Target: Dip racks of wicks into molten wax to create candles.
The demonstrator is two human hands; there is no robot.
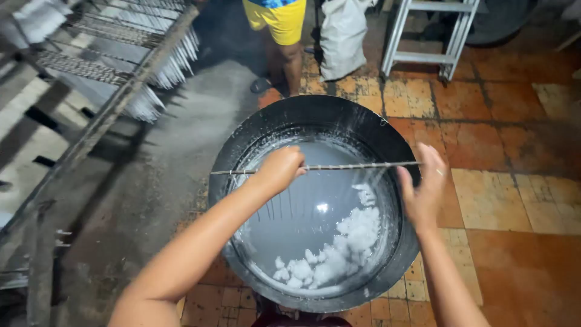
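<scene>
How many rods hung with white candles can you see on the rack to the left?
2 clearly: one rod of white candles at the rack's upper end, another lower left of it. More blurred rows behind may hide others. A bare rod is over the basin.

Metal ladder [431, 36], white sack [342, 37], a bystander's legs [284, 42] (yellow shorts) — rack of white candles [154, 66], tiled floor [514, 157].
</scene>
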